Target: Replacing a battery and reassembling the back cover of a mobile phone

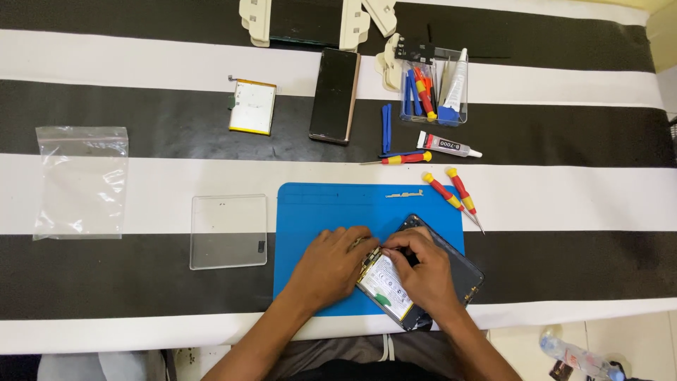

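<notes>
The person's left hand [329,266] and right hand [422,271] are bare, with no gloves, rings or watch, both forearms are uncovered (no sleeve reaches into view), and grey trousers with a white drawstring show at the bottom edge.

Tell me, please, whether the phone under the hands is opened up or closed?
Opened up: the phone lies on the blue mat with its battery exposed.

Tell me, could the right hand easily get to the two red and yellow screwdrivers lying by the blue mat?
Probably yes. The right hand rests on the opened phone, and the two screwdrivers lie just beyond it with nothing between them.
</notes>
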